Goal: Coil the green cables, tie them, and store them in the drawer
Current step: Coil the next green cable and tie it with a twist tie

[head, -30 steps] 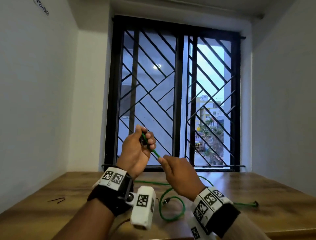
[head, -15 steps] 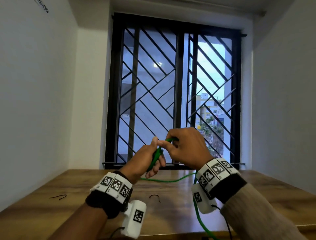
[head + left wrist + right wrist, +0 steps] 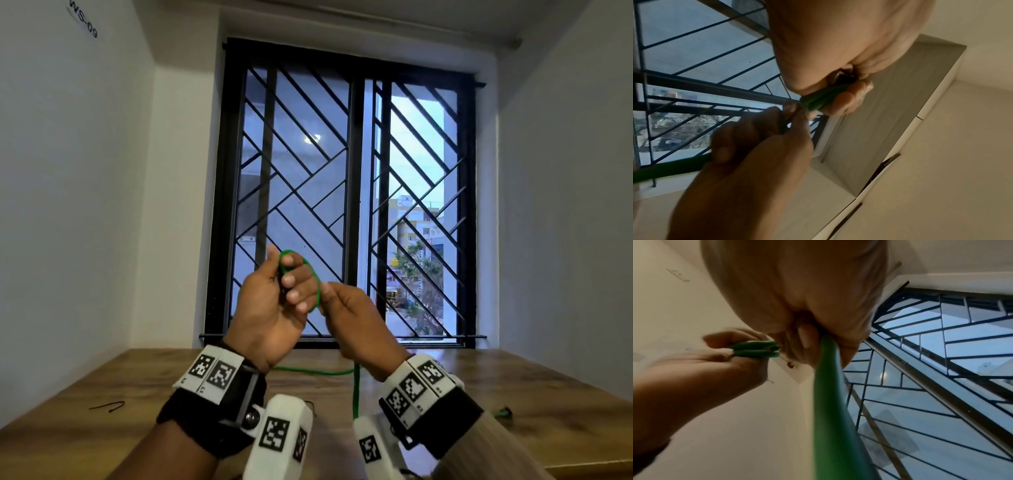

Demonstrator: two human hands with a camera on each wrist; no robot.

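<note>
Curled fingers of the left hand hold a small loop of the green cable up in front of the window, above the far part of the desk. The loop rises over the index finger and comes down past the fingertips; in the left wrist view two or three green strands lie bunched side by side between thumb and fingers. The right hand sits just beside it, touching, with its thumb and forefinger pinching the same cable at the bottom of the loop. From that pinch the cable drops straight down behind the right wrist, and in the right wrist view it runs thick and blurred toward the camera. Another stretch of it lies flat on the desk behind both wrists, running roughly parallel to the far edge. Near the right edge of the desk a dark green cable end shows just past the right sleeve. A thin black tie rests on the wood toward the left edge, well apart from the hands. Both wrists carry black bands with white marker blocks.
</note>
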